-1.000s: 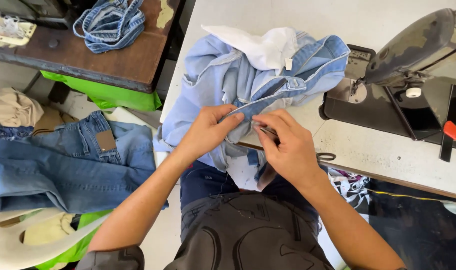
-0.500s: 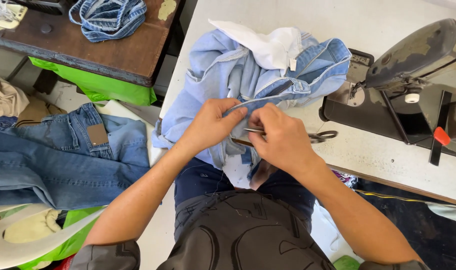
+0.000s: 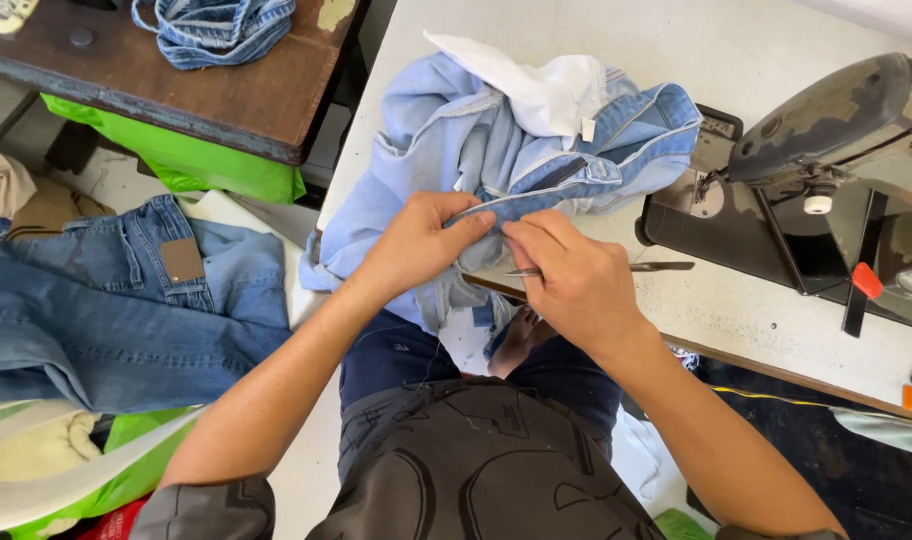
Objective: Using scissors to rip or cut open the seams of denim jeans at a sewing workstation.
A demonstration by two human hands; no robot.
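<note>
Bare forearms, dark grey short sleeves, grey shirt with black line print, navy trousers.

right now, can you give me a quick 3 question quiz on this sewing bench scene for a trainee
1. True or false: both hands pinch the same light blue denim garment.
2. Which hand also holds a thin metal tool? A) left hand B) right hand C) neither
3. What machine stands on the white table to the person's right?

Key
1. True: the left hand and the right hand meet on one fold of it.
2. B
3. A sewing machine.
</note>
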